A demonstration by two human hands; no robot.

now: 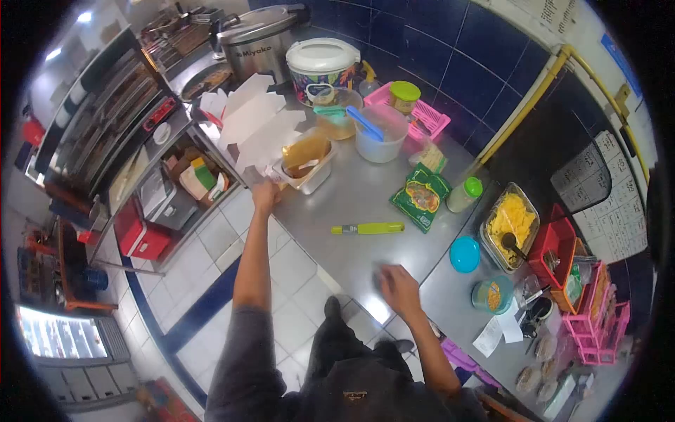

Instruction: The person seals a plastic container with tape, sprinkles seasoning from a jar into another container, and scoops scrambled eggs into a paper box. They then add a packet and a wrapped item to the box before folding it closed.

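My left hand (264,194) reaches to the counter's left edge, beside a metal tray (313,178) with a brown piece in it. White open cardboard boxes (264,130) stand just beyond that hand. Its fingers are blurred against a pale item, so I cannot make out a grip. Over the near edge of the steel counter (344,260), my right hand (401,290) hovers with loosely bent fingers, somewhat smeared, and nothing visible in them. Between the hands, farther in, lies a lime-green tool (368,228), perhaps a capped knife or peeler.
At the back are a steel pot (259,53), a patterned rice cooker (323,67) and a translucent tub (381,137). To the right lie a green packet (422,197), a container of yellow shreds (512,224), a blue lid (465,254) and pink baskets (598,316).
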